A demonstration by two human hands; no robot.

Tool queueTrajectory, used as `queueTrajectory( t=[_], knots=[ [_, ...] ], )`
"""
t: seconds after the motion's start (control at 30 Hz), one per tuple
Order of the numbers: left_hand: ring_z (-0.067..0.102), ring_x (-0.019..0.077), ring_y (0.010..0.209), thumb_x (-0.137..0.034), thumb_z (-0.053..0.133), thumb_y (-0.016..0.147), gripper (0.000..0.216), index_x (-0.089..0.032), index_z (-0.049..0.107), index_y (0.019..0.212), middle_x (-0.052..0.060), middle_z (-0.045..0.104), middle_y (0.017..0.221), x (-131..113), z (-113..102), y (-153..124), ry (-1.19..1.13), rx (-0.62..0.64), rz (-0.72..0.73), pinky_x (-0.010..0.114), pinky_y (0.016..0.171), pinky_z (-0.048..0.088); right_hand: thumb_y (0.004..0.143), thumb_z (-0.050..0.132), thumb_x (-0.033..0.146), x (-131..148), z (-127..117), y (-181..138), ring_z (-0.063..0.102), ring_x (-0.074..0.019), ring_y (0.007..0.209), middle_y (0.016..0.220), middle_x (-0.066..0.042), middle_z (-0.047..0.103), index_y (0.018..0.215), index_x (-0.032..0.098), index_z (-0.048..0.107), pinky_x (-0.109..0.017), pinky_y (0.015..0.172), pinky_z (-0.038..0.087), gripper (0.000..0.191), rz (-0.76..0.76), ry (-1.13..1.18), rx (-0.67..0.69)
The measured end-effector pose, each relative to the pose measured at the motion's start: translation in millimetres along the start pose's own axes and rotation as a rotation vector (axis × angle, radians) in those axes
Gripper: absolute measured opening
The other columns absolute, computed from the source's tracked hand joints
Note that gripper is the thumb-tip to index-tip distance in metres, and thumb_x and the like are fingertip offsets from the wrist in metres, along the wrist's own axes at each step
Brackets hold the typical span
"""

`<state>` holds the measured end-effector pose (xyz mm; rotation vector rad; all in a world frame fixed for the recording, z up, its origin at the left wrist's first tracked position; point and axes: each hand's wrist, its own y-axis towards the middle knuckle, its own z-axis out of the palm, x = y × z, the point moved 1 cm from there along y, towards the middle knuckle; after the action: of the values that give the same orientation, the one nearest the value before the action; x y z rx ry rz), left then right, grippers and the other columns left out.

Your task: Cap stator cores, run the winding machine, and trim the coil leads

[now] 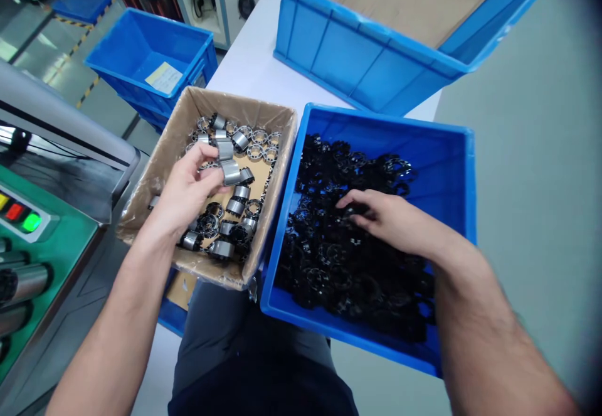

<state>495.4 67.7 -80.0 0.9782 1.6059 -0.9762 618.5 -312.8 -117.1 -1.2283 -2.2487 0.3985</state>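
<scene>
My left hand (pixel 190 181) is closed round silvery stator cores over a plastic-lined cardboard box (pixel 277 228). Two of them show at its fingertips, an upper stator core (pixel 224 148) and a lower stator core (pixel 231 172). Below lie more cores with black ends, some on their sides and others standing as rings. Inside the blue bin on the right (pixel 451 190), my right hand (pixel 376 215) has its fingers curled at a heap of black plastic parts (pixel 338 265). What sits between those fingertips is too dark to make out.
A larger blue crate (pixel 348 52) with brown paper inside stands at the back of the white table (pixel 244 58). Another blue bin (pixel 141 46) is beyond the box. At left, a green machine top (pixel 70 215) carries lit buttons and metal cylinders.
</scene>
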Motion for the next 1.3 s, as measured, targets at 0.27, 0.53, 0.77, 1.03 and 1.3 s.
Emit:
queueTrajectory(
  t=[0.27,0.53,0.77,1.03,1.3],
  knots=[
    [0.083,0.0205,0.093,-0.044,0.082,0.099,0.030,-0.018,0.071,0.108,0.016,0.085,0.136,-3.1,50.5,-52.7,-0.668,0.055,-0.303,0.022,0.055,0.059,0.098,0.080,0.038,-1.9,-3.7,-0.3,0.072,-0.0211,0.083,0.109,-0.007,0.085,0.130,0.026,0.086,-0.039,0.082,0.061,0.034,-0.156,0.484,-0.209],
    [0.064,0.0138,0.061,-0.078,0.082,0.106,0.062,-0.028,0.065,0.139,-0.002,0.073,0.084,16.1,69.4,-80.2,-0.585,0.190,-0.295,0.018,0.046,0.050,0.085,0.105,0.056,38.7,-6.0,-0.4,0.052,-0.0097,0.062,0.092,0.001,0.072,0.127,0.025,0.070,-0.018,0.046,0.030,0.063,0.011,1.178,-0.254],
    [0.063,0.0106,0.060,-0.070,0.083,0.111,0.048,-0.029,0.064,0.127,-0.003,0.070,0.092,19.0,69.9,-84.7,-0.579,0.261,-0.163,0.018,0.047,0.048,0.103,0.099,0.045,114.0,-2.0,-14.7,0.046,-0.0059,0.057,0.080,0.003,0.066,0.122,0.020,0.091,-0.020,0.050,0.033,0.032,-0.302,1.380,0.070],
    [0.059,0.0137,0.056,-0.085,0.056,0.118,0.058,-0.028,0.065,0.125,-0.002,0.069,0.081,25.3,70.7,-86.7,-0.563,0.169,-0.135,0.023,0.049,0.044,0.102,0.103,0.035,149.5,9.6,-13.9,0.067,-0.0097,0.073,0.110,-0.002,0.087,0.125,0.030,0.089,-0.019,0.058,0.050,0.027,-0.477,1.579,0.002],
    [0.065,0.0165,0.062,-0.073,0.061,0.121,0.047,-0.031,0.073,0.137,-0.002,0.063,0.081,11.2,73.2,-88.4,-0.547,0.073,-0.136,0.027,0.053,0.047,0.094,0.110,0.043,145.8,21.3,-10.3,0.070,-0.0132,0.075,0.099,0.000,0.084,0.109,0.029,0.088,-0.024,0.066,0.060,0.030,-0.431,1.513,-0.159]
  ],
)
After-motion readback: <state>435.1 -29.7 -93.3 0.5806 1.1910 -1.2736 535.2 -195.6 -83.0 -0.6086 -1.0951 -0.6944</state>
